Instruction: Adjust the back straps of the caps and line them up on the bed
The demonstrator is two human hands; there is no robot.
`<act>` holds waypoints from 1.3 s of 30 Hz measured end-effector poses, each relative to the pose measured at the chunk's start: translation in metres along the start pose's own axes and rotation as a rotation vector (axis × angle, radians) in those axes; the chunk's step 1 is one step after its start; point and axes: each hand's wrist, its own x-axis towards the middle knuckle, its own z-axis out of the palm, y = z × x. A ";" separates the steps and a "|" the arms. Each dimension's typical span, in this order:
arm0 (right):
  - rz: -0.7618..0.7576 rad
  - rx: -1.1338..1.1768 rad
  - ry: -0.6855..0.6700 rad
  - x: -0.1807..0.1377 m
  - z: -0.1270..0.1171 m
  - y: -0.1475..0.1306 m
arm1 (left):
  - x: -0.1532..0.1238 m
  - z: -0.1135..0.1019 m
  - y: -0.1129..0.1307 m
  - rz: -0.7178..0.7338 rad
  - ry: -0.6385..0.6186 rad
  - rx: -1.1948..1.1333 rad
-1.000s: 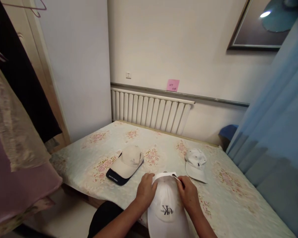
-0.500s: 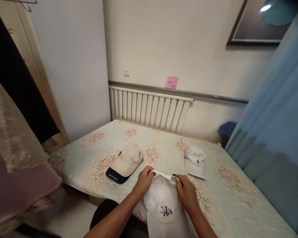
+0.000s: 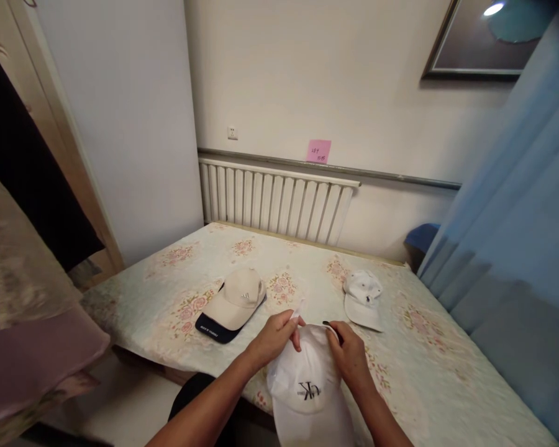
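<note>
Down at the bottom middle, the left hand (image 3: 276, 337) pinches the strap (image 3: 300, 308) of a white cap (image 3: 310, 379), and the right hand (image 3: 350, 351) holds that cap's back. Past them, a tan cap (image 3: 238, 299) sits left of middle and a second cap (image 3: 363, 295) right of middle, both on the flowery bed (image 3: 447, 379), with a radiator (image 3: 274, 202) behind.
</note>
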 end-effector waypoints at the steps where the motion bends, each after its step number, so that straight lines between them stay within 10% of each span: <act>1: -0.002 0.004 0.012 0.002 -0.003 -0.002 | 0.000 0.000 0.002 0.007 0.006 -0.021; 15: -0.356 -0.150 0.203 0.060 -0.050 -0.050 | 0.007 0.012 0.043 0.103 0.204 -0.367; 39: -0.171 -0.016 0.135 -0.020 0.013 -0.045 | -0.010 0.048 -0.007 -0.176 0.232 -0.216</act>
